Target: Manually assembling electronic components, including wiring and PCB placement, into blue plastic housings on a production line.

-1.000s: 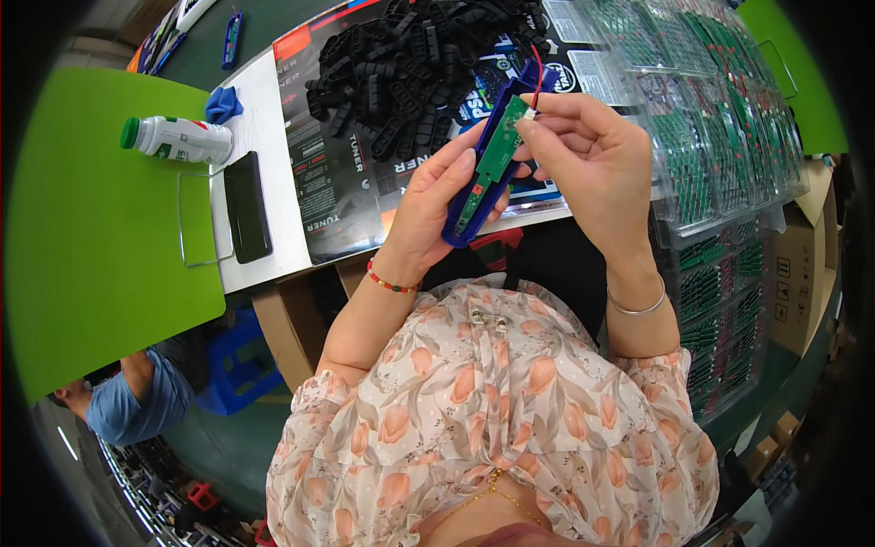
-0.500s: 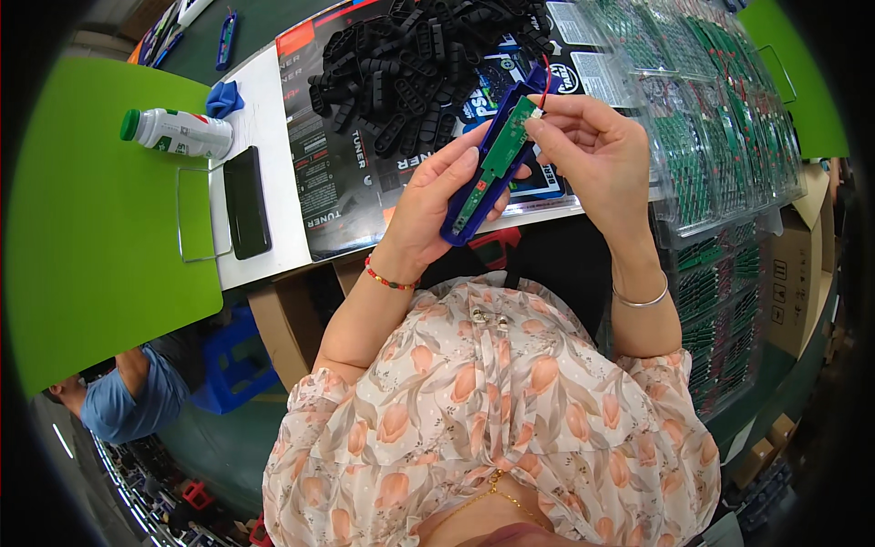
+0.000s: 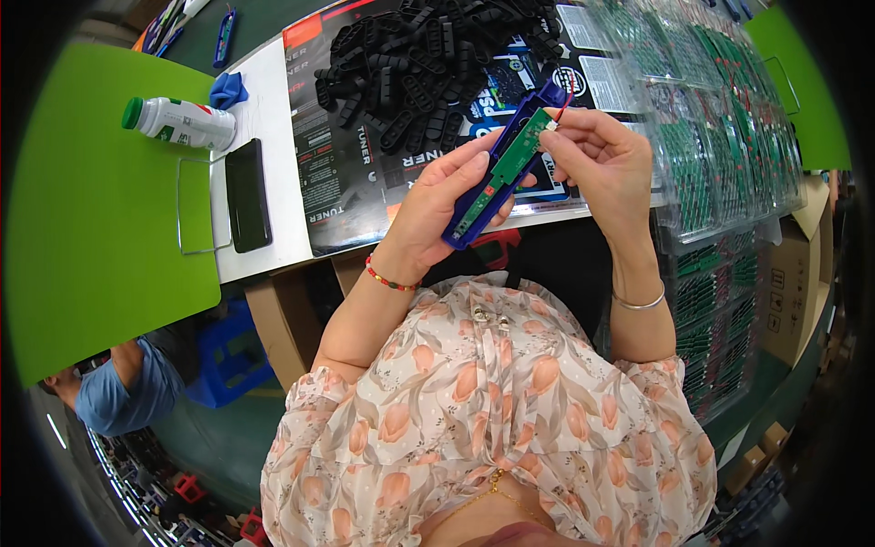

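Observation:
My left hand is closed around a long dark blue plastic housing, which is tilted with its far end to the right. A narrow green circuit board lies along the housing, its lower part inside and its upper end near the right rim. My right hand pinches that upper end with thumb and forefinger, beside a small white connector. From there a red wire loops upward. Whether the board's upper end is fully seated cannot be made out.
Black rubbery parts are heaped behind my hands on a printed sheet. Stacked clear trays of green boards stand right. At left are a phone, a white bottle, a blue cloth and a green panel. Someone sits lower left.
Both hands keep their grip. The far end of the housing and board has swung slightly right, and my right fingers have shifted slightly right and down with the board's end.

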